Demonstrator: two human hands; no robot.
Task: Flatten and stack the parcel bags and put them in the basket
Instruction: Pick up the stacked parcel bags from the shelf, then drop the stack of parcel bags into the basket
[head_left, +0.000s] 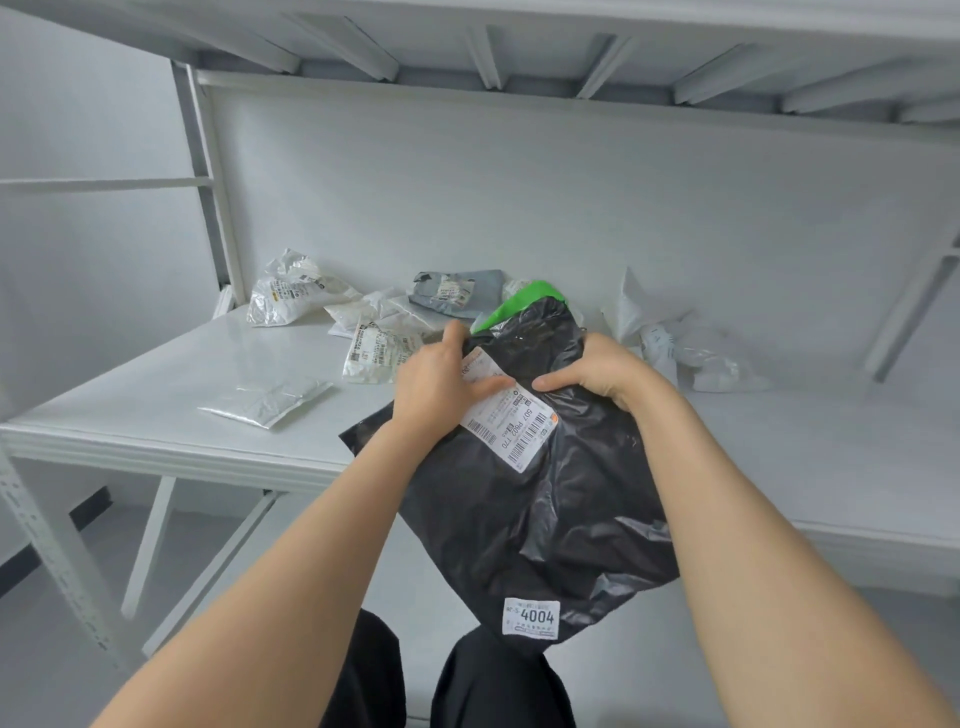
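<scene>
I have both hands on the upper edge of the black parcel bag (524, 509) at the centre of the frame. My left hand (441, 387) grips it with the thumb laid across the white shipping label (511, 415) and the fingers curled behind. My right hand (597, 371) pinches it just beside, thumb on the front, fingers hidden by the plastic, so the two thumbs nearly meet. The bag hangs from that grip, its top above the tabletop (156, 395) and its lower part, with a small sticker (531, 617) reading 4004, dangling past the front edge toward my knees. It is wrinkled and bulges a little. To flatten it well, I judge I should slide the hands apart to the two top corners, lay the bag label up on a bare part of the tabletop, and press from the middle outward so trapped air escapes without creasing the label. Just behind my hands lies a green bag (519, 304), with a grey bag (457, 288) beyond it and a labelled white bag (376, 351) to the left. A crumpled white bag (291, 296) sits at the upper left, a flat clear bag (267, 402) nearer the front edge, and more crumpled white bags (685, 348) on the right. I see no basket.
</scene>
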